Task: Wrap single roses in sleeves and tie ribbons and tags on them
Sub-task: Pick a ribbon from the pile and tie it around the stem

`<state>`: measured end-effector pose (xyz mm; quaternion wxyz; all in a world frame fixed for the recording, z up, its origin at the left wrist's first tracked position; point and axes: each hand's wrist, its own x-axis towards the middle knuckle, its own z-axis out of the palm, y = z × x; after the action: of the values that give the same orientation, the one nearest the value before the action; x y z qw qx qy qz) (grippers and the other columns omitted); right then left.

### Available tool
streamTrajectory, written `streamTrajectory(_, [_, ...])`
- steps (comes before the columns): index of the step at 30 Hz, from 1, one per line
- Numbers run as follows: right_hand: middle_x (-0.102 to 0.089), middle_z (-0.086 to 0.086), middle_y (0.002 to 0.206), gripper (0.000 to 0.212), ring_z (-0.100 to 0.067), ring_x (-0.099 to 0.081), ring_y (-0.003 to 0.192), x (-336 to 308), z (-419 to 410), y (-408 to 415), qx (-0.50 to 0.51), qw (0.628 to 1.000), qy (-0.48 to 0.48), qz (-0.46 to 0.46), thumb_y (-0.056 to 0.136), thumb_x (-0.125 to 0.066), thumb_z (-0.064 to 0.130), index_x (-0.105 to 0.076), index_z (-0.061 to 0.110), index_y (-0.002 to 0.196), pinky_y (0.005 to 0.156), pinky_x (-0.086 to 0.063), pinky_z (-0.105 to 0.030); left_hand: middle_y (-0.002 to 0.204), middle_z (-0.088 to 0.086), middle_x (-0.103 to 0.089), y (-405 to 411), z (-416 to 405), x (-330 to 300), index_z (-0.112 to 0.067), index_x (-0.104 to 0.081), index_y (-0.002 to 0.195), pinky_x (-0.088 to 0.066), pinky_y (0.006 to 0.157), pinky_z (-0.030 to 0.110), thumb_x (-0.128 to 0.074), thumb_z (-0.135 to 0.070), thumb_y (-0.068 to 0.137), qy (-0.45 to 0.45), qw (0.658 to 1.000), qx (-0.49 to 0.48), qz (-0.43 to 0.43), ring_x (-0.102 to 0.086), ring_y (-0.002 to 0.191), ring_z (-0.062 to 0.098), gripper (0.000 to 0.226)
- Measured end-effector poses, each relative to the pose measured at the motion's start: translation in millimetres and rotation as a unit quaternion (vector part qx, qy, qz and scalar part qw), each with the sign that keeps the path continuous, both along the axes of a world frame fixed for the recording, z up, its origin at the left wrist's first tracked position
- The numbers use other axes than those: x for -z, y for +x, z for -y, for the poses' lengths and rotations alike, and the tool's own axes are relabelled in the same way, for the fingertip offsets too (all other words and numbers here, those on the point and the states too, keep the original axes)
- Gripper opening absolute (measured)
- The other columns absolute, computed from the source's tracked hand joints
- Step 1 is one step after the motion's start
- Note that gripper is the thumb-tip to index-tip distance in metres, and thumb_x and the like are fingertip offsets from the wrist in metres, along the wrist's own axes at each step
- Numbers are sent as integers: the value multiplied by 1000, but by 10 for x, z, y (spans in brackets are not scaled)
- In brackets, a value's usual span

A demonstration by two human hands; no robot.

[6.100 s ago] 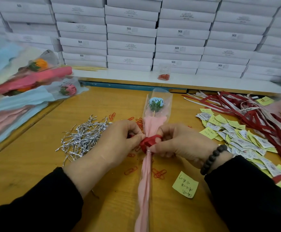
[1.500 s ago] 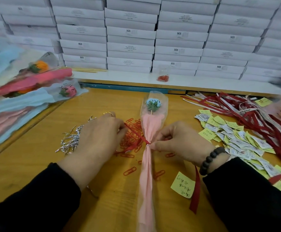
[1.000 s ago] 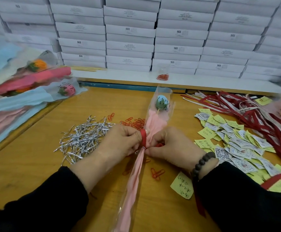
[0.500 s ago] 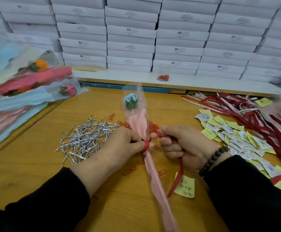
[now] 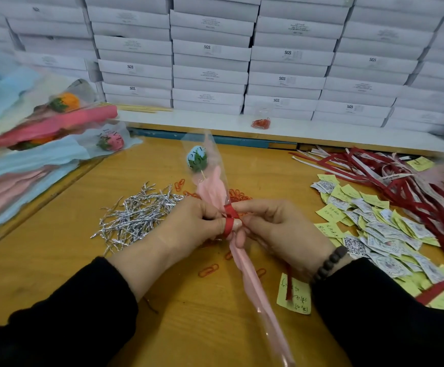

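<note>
A single rose with a pale blue head (image 5: 197, 159) lies in a clear sleeve with pink lining (image 5: 252, 276), held over the wooden table (image 5: 57, 260). A red ribbon (image 5: 231, 213) is wound round the sleeve's neck and loops over my left thumb. My left hand (image 5: 189, 226) pinches the sleeve and ribbon at that neck. From the right, my right hand (image 5: 279, 231) grips the ribbon, and its loose end (image 5: 289, 286) hangs below my wrist. Yellow and printed tags (image 5: 369, 223) lie in a heap to the right.
Silver twist ties (image 5: 136, 215) are heaped left of my hands, with orange paper clips (image 5: 209, 270) scattered around. Red ribbons (image 5: 400, 186) pile at the right. Finished wrapped roses (image 5: 43, 133) stack at the left. White boxes (image 5: 210, 62) wall the back.
The ribbon is now wound tighter at the sleeve's neck and looped over my left thumb. My right hand has come in close against the left. The rose has tilted slightly more upright.
</note>
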<state>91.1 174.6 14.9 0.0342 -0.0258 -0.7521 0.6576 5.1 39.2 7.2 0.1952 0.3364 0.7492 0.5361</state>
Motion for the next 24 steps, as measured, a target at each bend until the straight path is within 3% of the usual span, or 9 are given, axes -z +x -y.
streamTrajectory(5, [-64,-12,67,28,-9,-63,62,16,-7,4,-23,997,64,-28,93,-43,-6,-63,10,107,65,-53,-16,40,-8,-36,-24,31,1,-9,-67,58,-24,41,13,-68,-22,78,3,999,23,33,-27,40,6,24])
streamTrajectory(9, [-63,-12,66,23,2,-59,51,-6,-4,16,-49,992,109,-31,92,-46,-5,-62,5,105,55,-44,-6,45,-2,-46,-36,50,-4,-7,-69,64,-30,49,15,-69,-25,78,-10,997,63,43,-35,45,8,23])
streamTrajectory(12, [-65,-5,64,13,-5,-63,59,12,-20,-12,-54,986,156,-21,93,-48,1,-58,4,100,67,-48,-10,45,-4,-49,-21,47,-11,-4,-66,66,-30,45,13,-69,-29,70,-10,995,73,65,-37,41,4,26])
streamTrajectory(16, [-66,0,65,14,-14,-67,70,35,-16,-41,-37,977,208,-33,92,-50,2,-54,15,89,78,-52,-21,62,8,-62,15,39,-46,8,-65,74,-34,44,8,-63,-12,81,-2,991,97,96,-45,42,1,21])
streamTrajectory(20, [-66,1,63,16,-14,-66,68,76,-46,-61,-19,977,211,-25,92,-49,0,-50,15,84,78,-52,-29,41,-4,-45,16,36,-37,-2,-57,68,-25,34,9,-53,4,87,-12,996,34,87,-31,32,1,20])
streamTrajectory(22, [-66,2,62,15,-11,-65,66,90,-50,-65,-21,974,226,-16,92,-50,1,-50,14,83,73,-50,-26,36,-8,-44,11,44,-29,-2,-56,67,-27,33,7,-53,7,86,-6,996,17,85,-35,29,0,21])
streamTrajectory(24, [-67,2,63,13,-9,-64,65,85,-49,-65,-16,971,238,-12,92,-50,3,-50,14,84,70,-48,-22,43,3,-54,-4,55,-39,2,-62,71,-37,41,8,-60,4,82,3,996,15,92,-46,36,2,12])
